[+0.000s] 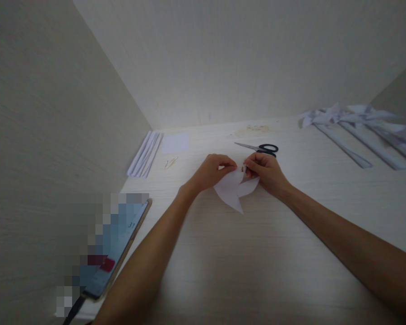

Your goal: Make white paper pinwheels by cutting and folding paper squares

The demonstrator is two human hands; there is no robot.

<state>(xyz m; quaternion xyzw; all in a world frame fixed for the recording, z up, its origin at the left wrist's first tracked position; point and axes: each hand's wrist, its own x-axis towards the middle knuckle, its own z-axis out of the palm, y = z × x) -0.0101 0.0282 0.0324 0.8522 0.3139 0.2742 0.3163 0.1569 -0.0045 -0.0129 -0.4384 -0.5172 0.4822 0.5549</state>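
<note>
Curved white paper (228, 187) lay on the near side of the scissors (255, 147), your left hand (214, 170) and right hand (263, 169) pinching its far edge; light, even finger pressure seemed best against creasing.

Looks forward and down from the head in 1 view, above the near side of the tabletop (206, 271). Frames the left hand (212, 171) and right hand (265, 170) fairly near, around mid-frame; reaches back to the rear wall (230, 63).
</note>
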